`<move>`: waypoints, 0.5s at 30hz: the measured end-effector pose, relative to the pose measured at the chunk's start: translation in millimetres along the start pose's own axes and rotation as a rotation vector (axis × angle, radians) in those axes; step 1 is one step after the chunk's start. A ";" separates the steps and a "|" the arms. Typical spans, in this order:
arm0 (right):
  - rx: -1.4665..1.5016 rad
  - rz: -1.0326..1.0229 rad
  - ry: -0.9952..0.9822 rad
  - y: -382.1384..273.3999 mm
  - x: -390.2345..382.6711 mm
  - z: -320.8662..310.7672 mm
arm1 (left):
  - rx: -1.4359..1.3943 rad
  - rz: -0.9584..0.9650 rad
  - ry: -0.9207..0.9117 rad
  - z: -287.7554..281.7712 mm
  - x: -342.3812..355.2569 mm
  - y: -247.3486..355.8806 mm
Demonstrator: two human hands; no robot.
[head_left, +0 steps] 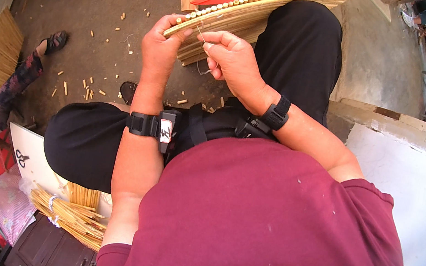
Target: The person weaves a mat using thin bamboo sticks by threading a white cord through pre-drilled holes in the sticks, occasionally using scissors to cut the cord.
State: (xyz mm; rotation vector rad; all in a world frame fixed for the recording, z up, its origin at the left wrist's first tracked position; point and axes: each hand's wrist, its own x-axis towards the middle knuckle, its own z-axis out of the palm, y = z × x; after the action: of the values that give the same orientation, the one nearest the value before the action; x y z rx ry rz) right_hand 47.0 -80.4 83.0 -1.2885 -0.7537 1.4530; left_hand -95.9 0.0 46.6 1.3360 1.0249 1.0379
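Our left hand (161, 41) clamps the left corner of the stick mat (254, 15), whose long edge slants rightward; our right hand (230, 60) pinches thread (201, 32) beside that corner.

Item 1: stalk panel (243, 15), qty 1. Straw-col. sticks side by side, rnd. cut ends lined up along one edge; in front of you, held slantwise, L end nearer you, R end farther. Item 2: thread (202, 32), qty 1. Thin, whitish, at panel's L part, w/ loose curve twd. you.
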 end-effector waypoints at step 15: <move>0.231 0.058 0.066 -1.2 5.3 9.8 | -0.013 -0.007 0.010 -0.1 -1.4 3.7</move>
State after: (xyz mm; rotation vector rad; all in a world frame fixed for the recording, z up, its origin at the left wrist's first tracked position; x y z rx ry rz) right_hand 38.3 -73.4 84.7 -1.1823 -0.4929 1.4895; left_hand -96.3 -1.4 50.4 1.3167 1.0281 1.0450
